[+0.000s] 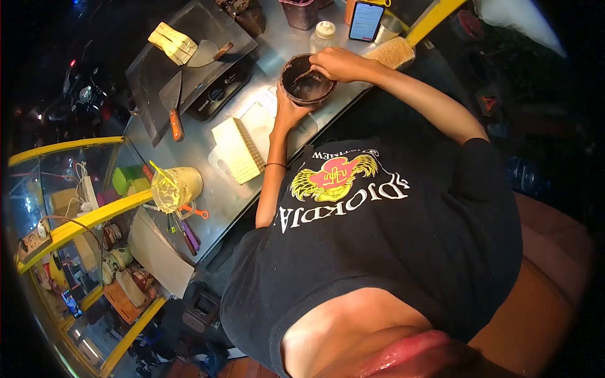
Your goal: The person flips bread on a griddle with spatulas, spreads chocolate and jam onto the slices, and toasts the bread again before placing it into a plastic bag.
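My left hand (290,111) grips the near-left side of a dark brown bowl (308,101), tilted so that its inside shows. The bowl's inner wall is coated with something dark. My right hand (338,65) is closed at the bowl's far-right rim around a thin, light-brown utensil (307,77) that reaches inside; its lower end cannot be made out. Below my left hand, a block of pale sliced bread (237,151) lies on a white cutting board (220,165). A clear bottle with a whitish cap (324,29) stands just beyond the bowl.
At left, a dark griddle (140,75) carries yellowish bread (171,43) and two scrapers, one orange-handled (176,126). A tub of yellow spread (177,189) stands near the yellow-framed glass case (88,218). A phone (366,21) leans at the back right of the metal table (200,165).
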Tool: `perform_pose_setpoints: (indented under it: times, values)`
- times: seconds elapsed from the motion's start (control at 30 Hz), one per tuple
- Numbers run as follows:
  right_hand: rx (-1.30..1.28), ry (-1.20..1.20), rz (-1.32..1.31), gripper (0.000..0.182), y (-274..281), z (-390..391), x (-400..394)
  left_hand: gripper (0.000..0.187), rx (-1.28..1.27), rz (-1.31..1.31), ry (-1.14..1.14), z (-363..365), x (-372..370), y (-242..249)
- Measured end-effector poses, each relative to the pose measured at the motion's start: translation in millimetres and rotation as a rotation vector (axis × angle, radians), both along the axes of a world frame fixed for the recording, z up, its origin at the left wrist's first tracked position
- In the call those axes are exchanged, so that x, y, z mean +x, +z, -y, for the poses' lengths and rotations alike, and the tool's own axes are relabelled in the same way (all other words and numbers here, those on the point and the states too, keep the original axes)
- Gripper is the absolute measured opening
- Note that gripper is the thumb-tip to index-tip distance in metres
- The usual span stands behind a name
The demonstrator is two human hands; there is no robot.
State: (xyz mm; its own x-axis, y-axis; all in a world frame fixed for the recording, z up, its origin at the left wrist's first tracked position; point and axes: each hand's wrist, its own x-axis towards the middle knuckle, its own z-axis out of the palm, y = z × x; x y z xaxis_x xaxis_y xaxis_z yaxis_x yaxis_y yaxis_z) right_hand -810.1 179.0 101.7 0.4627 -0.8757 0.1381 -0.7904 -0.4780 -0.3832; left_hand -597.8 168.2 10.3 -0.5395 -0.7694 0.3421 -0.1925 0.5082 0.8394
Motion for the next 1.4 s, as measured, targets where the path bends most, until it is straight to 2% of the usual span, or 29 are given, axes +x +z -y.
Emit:
perform_pose_setpoints:
  times: [0.07, 0.1, 0.17, 0.2, 0.27, 0.3, 0.33, 0.37, 0.47, 0.57, 0.63, 0.77, 0.8, 1.0, 1.1, 1.17, 1.23, 1.3, 1.4]
  values:
    - [0.169, -0.066, 0.140, 0.025, 0, -4, -5, 0.115, -0.058, 0.022, 0.030, -11, -1, 0]
    - [0.169, -0.068, 0.144, 0.025, -5, -5, -9, 0.115, -0.058, 0.026, 0.028, -15, -3, 1]
    - [0.307, -0.036, 0.365, 0.025, -19, -7, -16, 0.115, -0.076, 0.038, 0.075, -22, -6, 1]
    - [0.314, -0.034, 0.366, 0.025, -15, -13, -14, 0.110, -0.029, 0.011, 0.084, -26, -6, -3]
    - [0.832, -0.339, 0.735, 0.024, -8, -27, -11, 0.106, -0.003, -0.019, 0.092, -28, -11, -9]
    - [0.845, -0.337, 0.731, 0.024, -11, -30, -12, 0.103, 0.018, -0.048, 0.099, -33, -15, -6]
    - [0.907, -0.389, 0.920, 0.022, -16, -34, -12, 0.094, 0.027, -0.097, 0.135, -38, -19, -2]
    - [0.964, -0.444, 1.108, 0.020, -18, -37, -12, 0.094, 0.037, -0.095, 0.146, -42, -22, 1]
    - [1.027, -0.483, 1.218, 0.019, -16, -46, -4, 0.087, -0.090, 0.004, 0.223, -43, -27, -6]
    - [1.098, -0.467, 1.292, 0.017, -19, -52, 1, 0.094, -0.094, 0.036, 0.319, -55, -34, -6]
    - [1.112, -0.622, 1.433, 0.015, -19, -62, 10, 0.095, -0.066, 0.014, 0.348, -60, -38, -11]
    - [1.233, -0.717, 1.647, 0.012, -25, -71, 11, 0.096, -0.053, 0.046, 0.507, -68, -52, -18]
    - [1.223, -0.801, 1.684, 0.012, -20, -73, 14, 0.096, -0.053, 0.048, 0.524, -70, -57, -19]
    - [1.273, -0.706, 1.781, 0.015, -7, -83, 11, 0.110, 0.072, -0.071, 0.760, -87, -77, -24]
    - [1.318, -0.632, 1.827, 0.015, -20, -80, 6, 0.111, 0.107, -0.091, 0.859, -87, -84, -28]
    - [1.325, -0.659, 1.819, 0.018, -18, -82, 5, 0.114, 0.072, -0.099, 0.882, -86, -86, -30]
    - [1.330, -0.688, 1.799, 0.022, -13, -86, 0, 0.116, 0.087, -0.033, 1.011, -82, -90, -37]
    - [1.333, -0.576, 1.772, 0.026, -12, -86, -10, 0.116, 0.056, -0.095, 0.984, -77, -94, -34]
    - [1.330, -0.420, 1.749, 0.021, -19, -91, -29, 0.115, 0.047, -0.065, 1.031, -70, -99, -30]
